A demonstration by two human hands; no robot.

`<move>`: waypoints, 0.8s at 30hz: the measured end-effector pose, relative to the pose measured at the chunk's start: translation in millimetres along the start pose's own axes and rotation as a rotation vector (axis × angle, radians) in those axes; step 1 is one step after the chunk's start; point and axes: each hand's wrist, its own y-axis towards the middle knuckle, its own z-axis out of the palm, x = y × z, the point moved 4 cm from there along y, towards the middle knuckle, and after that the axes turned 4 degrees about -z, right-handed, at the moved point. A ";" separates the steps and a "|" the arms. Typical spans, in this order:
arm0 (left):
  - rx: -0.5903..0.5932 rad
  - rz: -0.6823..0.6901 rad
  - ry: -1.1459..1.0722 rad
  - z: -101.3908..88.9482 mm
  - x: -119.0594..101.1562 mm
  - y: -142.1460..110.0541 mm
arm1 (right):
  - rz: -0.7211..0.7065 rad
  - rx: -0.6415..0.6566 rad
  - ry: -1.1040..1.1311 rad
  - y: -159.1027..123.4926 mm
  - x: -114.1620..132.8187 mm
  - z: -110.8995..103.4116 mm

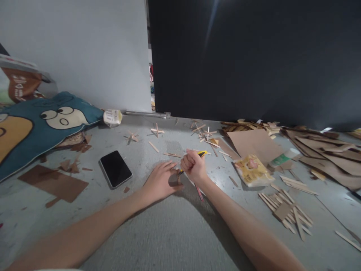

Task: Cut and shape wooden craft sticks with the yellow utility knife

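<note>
My right hand (193,165) is closed in a fist around a yellow utility knife (202,153), its blade end pointing down and left. The tip reaches a small brown cardboard piece (178,177) on the table. My left hand (160,178) lies low over the table and steadies that piece between thumb and fingers; part of it is hidden. A red pencil (199,192) lies beneath my right wrist. Just beyond my hands are a thin wooden stick (172,154) and several crossed-stick shapes (157,130).
A phone (115,168) and a cardboard sheet (53,182) lie left, near a blue cushion (56,120). To the right are a yellow tissue packet (252,170), a glue stick (284,158), a pile of wooden sticks (287,210) and cardboard scraps (329,154). A dark panel (254,60) stands behind.
</note>
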 end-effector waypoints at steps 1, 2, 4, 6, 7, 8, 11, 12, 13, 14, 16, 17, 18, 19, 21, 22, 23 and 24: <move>-0.001 0.000 -0.004 -0.2 0.1 -0.2 | 0.002 -0.002 0.006 0.1 -0.3 -0.1; -0.003 -0.002 -0.012 -0.4 0.1 -0.3 | 0.003 -0.005 0.012 0.1 -0.5 -0.1; -0.006 -0.004 -0.030 -0.9 -0.3 -0.6 | 0.000 -0.012 0.016 -0.1 -0.7 0.1; -0.005 -0.003 -0.033 -1.5 -1.3 -0.6 | -0.014 -0.019 0.006 -0.8 -0.6 1.1; -0.002 -0.003 -0.029 -1.9 -1.7 -0.5 | -0.023 -0.023 -0.002 -1.3 -0.6 1.9; 0.002 -0.002 -0.024 -2.2 -2.0 -0.3 | -0.032 -0.026 -0.010 -2.0 -0.6 2.8; 0.007 -0.002 -0.025 -3.8 -2.2 0.4 | -0.045 -0.022 -0.034 -4.5 -1.5 5.7; 0.005 0.000 -0.035 -4.4 -2.3 0.3 | -0.047 -0.018 -0.044 -5.4 -1.9 6.5; 0.001 0.002 -0.046 -4.7 -2.6 0.0 | -0.050 -0.015 -0.053 -6.1 -2.3 6.9; -0.001 0.004 -0.055 -4.7 -3.3 -0.7 | -0.054 -0.014 -0.060 -6.8 -2.7 7.2; -0.007 -0.003 -0.055 -3.7 -5.4 -2.8 | -0.059 -0.015 -0.070 -7.8 -3.4 7.4; -0.012 -0.014 -0.045 -3.0 -6.7 -4.0 | -0.060 -0.019 -0.072 -8.2 -3.7 7.5; -0.019 -0.028 -0.034 -2.3 -7.9 -5.1 | -0.060 -0.023 -0.073 -8.4 -4.0 7.6; -0.022 -0.042 -0.023 -1.9 -8.8 -5.8 | -0.059 -0.027 -0.074 -8.5 -4.1 7.9; -0.002 -0.066 -0.007 -1.7 -8.8 -5.2 | -0.063 -0.042 -0.071 -8.5 -4.0 8.0; 0.021 -0.075 -0.006 -2.1 -7.5 -3.9 | -0.068 -0.049 -0.070 -8.3 -3.8 8.0; 0.052 -0.078 -0.009 -2.8 -5.6 -2.0 | -0.072 -0.053 -0.072 -8.1 -3.8 7.9; 0.081 -0.081 -0.015 -3.9 -3.3 0.2 | -0.075 -0.055 -0.074 -7.8 -3.8 7.8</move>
